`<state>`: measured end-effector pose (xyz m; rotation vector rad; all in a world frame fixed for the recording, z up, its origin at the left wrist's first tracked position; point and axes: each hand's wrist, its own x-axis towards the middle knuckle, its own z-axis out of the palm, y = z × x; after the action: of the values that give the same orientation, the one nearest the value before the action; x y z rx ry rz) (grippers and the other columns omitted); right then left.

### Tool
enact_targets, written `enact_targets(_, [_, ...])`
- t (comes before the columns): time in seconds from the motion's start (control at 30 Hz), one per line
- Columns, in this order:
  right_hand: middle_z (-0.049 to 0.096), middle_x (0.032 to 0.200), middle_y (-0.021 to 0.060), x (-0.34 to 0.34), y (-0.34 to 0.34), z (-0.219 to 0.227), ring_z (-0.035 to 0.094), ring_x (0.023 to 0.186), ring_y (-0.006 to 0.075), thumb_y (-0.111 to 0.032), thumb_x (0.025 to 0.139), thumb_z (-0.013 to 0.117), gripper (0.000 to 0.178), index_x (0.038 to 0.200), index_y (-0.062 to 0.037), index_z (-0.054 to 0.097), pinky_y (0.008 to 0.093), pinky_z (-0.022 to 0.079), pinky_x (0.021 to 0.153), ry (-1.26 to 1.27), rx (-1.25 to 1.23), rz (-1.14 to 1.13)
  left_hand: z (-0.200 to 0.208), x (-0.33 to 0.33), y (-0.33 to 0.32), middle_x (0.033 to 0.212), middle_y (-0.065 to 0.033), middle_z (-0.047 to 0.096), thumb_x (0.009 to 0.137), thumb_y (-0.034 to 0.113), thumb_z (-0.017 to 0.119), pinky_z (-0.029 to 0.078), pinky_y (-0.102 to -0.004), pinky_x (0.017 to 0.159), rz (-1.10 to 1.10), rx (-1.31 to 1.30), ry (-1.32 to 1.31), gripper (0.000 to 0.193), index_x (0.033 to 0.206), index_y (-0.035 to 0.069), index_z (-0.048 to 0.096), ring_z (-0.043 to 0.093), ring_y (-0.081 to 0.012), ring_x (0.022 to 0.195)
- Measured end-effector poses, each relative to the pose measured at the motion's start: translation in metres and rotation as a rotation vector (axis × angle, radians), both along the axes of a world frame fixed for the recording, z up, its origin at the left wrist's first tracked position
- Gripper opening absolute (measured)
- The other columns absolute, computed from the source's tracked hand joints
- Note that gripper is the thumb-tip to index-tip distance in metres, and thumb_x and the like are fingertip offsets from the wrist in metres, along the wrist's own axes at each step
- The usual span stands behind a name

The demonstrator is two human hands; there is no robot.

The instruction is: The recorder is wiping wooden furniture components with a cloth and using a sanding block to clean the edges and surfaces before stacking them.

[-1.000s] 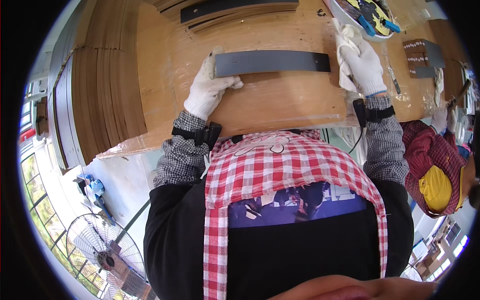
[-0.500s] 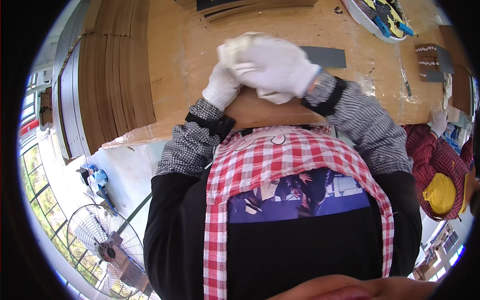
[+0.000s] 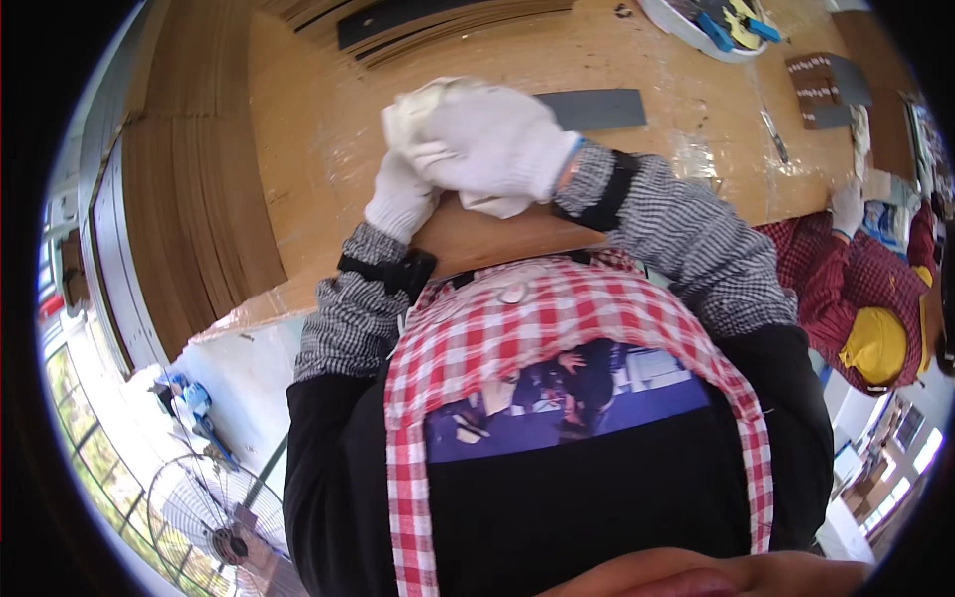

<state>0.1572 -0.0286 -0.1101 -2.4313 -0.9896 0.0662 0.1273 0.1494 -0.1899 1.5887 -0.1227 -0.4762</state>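
Note:
My right hand (image 3: 497, 144), in a white knit glove, is closed on a bunched white cloth (image 3: 430, 102). Part of the cloth sticks out past the fingers, and another fold hangs below the palm. Just left of it and partly underneath is my left hand (image 3: 400, 194), gloved the same way; its fingers are hidden behind the right hand and the cloth. Beneath both hands, close to my apron, a brown board (image 3: 502, 237) shows in part. Whether the left hand grips this board cannot be seen. A dark grey flat strip (image 3: 597, 109) lies on the table beyond my right wrist.
Brown boards (image 3: 194, 199) stand stacked along the left, with more flat ones (image 3: 438, 30) at the far side. A white tub (image 3: 686, 30) holds blue-handled tools. A thin knife-like tool (image 3: 774, 137) and brown-grey pieces (image 3: 828, 90) lie right, near another person's gloved hand (image 3: 847, 207).
The view has shifted, so the table and stacks sit differently in the picture. My hands remain together with the white cloth in the right one, over the brown board.

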Motion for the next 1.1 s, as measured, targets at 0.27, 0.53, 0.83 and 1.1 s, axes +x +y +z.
enact_targets(0.27, [0.074,0.096,0.018,-0.016,-0.166,-0.024,0.073,0.092,0.0301,-0.037,0.09,0.062,0.04,0.111,-0.0041,0.071,0.0362,0.056,0.083,0.17,0.28,-0.727,0.022,0.0,-0.011,0.117,-0.0091,0.058,0.086,-0.013,0.065,0.057,-0.04,0.088,0.158,-0.479,0.264,0.065,0.144,0.003,0.04,0.063,-0.0202,0.095])
enact_targets(0.53, [0.069,0.116,0.0222,-0.029,-0.257,-0.003,0.067,0.109,0.0354,-0.041,0.088,0.066,0.055,0.127,-0.0027,0.064,0.0408,0.051,0.096,0.173,-0.33,-0.988,0.009,0.004,0.002,0.126,-0.0121,0.056,0.083,-0.015,0.066,0.057,-0.0421,0.094,0.11,-0.542,0.293,0.085,0.155,0.007,0.027,0.064,-0.0223,0.101])
enact_targets(0.83, [0.061,0.135,0.0155,-0.033,-0.229,0.005,0.056,0.126,0.0339,-0.034,0.081,0.075,0.057,0.132,-0.0101,0.063,0.0436,0.045,0.106,-0.144,-0.183,-0.852,0.01,0.007,0.003,0.13,-0.0112,0.058,0.088,-0.004,0.067,0.056,-0.0429,0.096,0.113,-0.615,0.344,0.077,0.155,0.01,0.03,0.067,-0.0247,0.103])
enact_targets(1.1, [0.058,0.139,0.017,-0.034,-0.19,0.008,0.053,0.13,0.0354,-0.032,0.077,0.078,0.066,0.136,-0.0106,0.059,0.0442,0.042,0.11,-0.098,-0.32,-0.584,0.015,-0.002,-0.008,0.127,-0.0108,0.061,0.095,-0.001,0.06,0.058,-0.0449,0.093,0.163,-0.54,0.295,0.066,0.153,0.008,0.031,0.07,-0.0264,0.098])
